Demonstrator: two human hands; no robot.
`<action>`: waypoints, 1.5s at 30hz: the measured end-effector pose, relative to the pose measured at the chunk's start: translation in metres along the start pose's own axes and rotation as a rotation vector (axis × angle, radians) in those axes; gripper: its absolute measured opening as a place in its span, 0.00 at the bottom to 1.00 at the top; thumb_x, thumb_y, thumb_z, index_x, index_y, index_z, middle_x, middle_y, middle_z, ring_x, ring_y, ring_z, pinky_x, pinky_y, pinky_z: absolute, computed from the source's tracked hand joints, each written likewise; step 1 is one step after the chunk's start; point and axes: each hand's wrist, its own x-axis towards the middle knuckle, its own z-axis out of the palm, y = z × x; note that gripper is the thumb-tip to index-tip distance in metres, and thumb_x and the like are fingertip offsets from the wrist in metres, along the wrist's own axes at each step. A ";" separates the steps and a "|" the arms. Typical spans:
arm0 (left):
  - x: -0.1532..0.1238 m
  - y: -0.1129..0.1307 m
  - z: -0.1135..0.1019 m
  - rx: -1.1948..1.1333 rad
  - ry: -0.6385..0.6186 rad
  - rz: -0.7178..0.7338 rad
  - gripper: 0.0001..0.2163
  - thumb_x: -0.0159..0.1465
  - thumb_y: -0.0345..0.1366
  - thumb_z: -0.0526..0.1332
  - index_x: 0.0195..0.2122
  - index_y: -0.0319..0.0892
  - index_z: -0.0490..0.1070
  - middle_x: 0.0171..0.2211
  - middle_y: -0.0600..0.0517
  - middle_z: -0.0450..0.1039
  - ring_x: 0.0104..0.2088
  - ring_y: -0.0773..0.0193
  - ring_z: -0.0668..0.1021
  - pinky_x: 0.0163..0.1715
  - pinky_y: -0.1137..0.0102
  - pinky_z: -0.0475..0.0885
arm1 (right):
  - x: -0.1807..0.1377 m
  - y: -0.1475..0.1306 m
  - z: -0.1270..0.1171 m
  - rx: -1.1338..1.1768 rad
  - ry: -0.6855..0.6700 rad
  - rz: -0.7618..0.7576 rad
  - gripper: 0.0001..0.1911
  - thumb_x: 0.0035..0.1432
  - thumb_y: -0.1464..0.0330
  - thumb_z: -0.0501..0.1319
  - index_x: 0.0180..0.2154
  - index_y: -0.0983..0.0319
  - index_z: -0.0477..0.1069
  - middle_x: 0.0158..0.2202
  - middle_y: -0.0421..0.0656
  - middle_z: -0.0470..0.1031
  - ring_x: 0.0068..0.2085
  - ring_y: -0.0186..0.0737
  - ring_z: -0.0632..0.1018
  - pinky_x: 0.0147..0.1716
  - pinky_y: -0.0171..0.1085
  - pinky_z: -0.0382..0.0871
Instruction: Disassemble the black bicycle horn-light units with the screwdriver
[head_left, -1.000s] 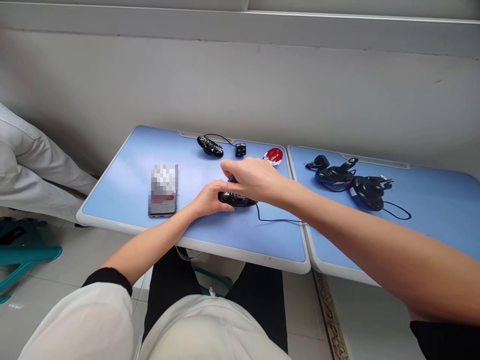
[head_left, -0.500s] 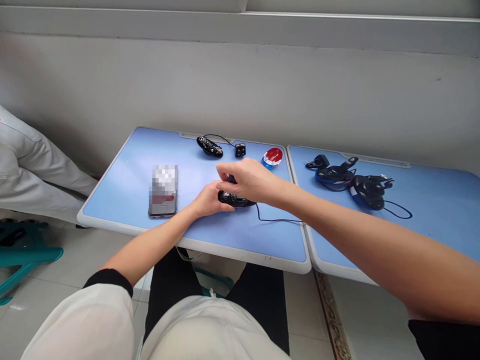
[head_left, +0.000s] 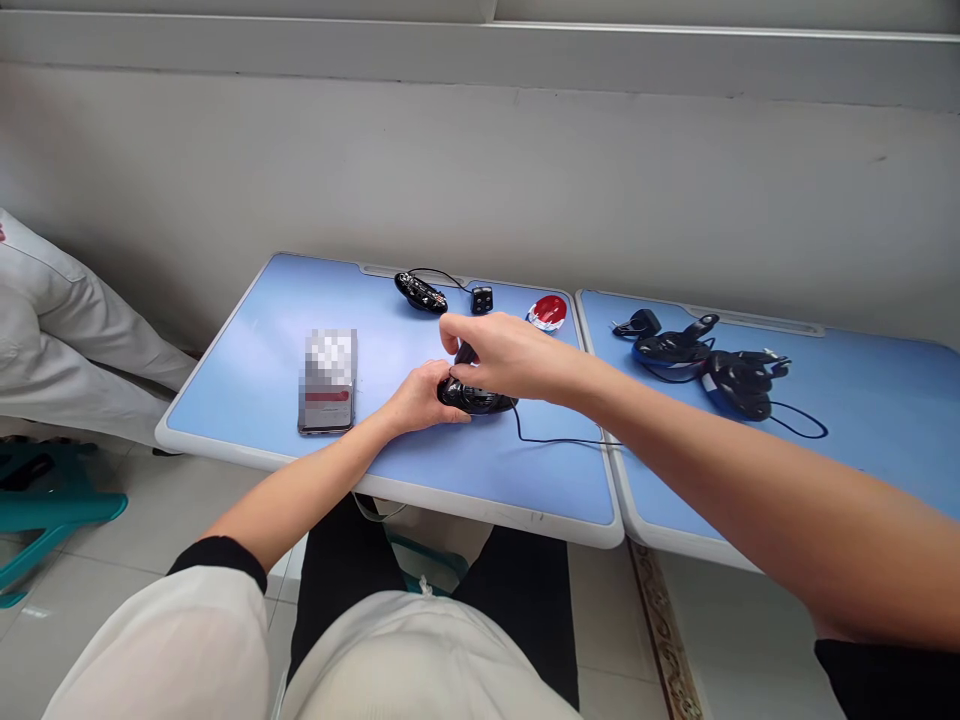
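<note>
On the near part of the left blue table lies a glossy black rounded device (head_left: 480, 399), with a thin cord running right from it. My left hand (head_left: 424, 397) grips its left side, the thumb along the near edge. From above, my right hand (head_left: 504, 355) closes its fingers round a dark upright piece (head_left: 465, 355) on top of the device. The fingers cover much of that piece, so its full shape is hidden. Just beyond my right hand is a red, white and blue oval object (head_left: 548, 314), partly covered by the hand.
A phone (head_left: 328, 382) lies to the left. Behind my hands are a black oval part (head_left: 421, 292) and a small black block (head_left: 481, 299), joined by wire. On the right table (head_left: 885, 430) sit two black corded devices (head_left: 739, 383). A person's white trousers (head_left: 82, 320) show at far left.
My right hand has shifted very slightly up and right over the device, and more of the dark upright piece shows. My left hand keeps its hold.
</note>
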 end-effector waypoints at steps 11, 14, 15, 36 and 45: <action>0.001 0.002 0.000 -0.005 -0.011 -0.008 0.17 0.46 0.34 0.71 0.37 0.39 0.74 0.37 0.50 0.74 0.42 0.54 0.76 0.43 0.62 0.72 | 0.002 -0.002 0.007 -0.018 0.053 -0.027 0.03 0.55 0.70 0.57 0.34 0.59 0.63 0.27 0.40 0.69 0.26 0.35 0.65 0.25 0.35 0.48; 0.001 0.003 0.000 -0.009 0.009 -0.002 0.18 0.46 0.35 0.72 0.38 0.39 0.73 0.41 0.48 0.74 0.44 0.52 0.75 0.45 0.61 0.71 | 0.002 -0.001 0.008 -0.017 0.042 -0.025 0.08 0.56 0.63 0.58 0.32 0.59 0.61 0.27 0.39 0.69 0.25 0.34 0.63 0.24 0.34 0.48; 0.001 0.003 0.000 -0.005 0.016 -0.009 0.19 0.46 0.35 0.72 0.39 0.38 0.73 0.42 0.47 0.74 0.45 0.51 0.75 0.45 0.61 0.71 | 0.002 -0.001 0.008 -0.039 0.046 0.004 0.10 0.57 0.61 0.57 0.30 0.59 0.60 0.25 0.39 0.67 0.24 0.34 0.62 0.24 0.34 0.47; 0.001 -0.001 0.001 0.014 0.011 0.007 0.17 0.46 0.36 0.72 0.36 0.39 0.73 0.36 0.50 0.73 0.40 0.54 0.75 0.40 0.62 0.72 | 0.000 0.001 0.007 -0.036 0.043 -0.075 0.06 0.52 0.72 0.58 0.34 0.60 0.63 0.28 0.41 0.69 0.27 0.35 0.64 0.26 0.34 0.49; 0.002 0.002 0.000 0.005 -0.005 0.000 0.13 0.46 0.33 0.71 0.32 0.39 0.73 0.35 0.51 0.73 0.39 0.56 0.76 0.39 0.64 0.72 | 0.000 -0.003 0.006 0.006 0.058 -0.079 0.06 0.50 0.75 0.57 0.29 0.60 0.62 0.23 0.37 0.64 0.24 0.32 0.61 0.25 0.34 0.49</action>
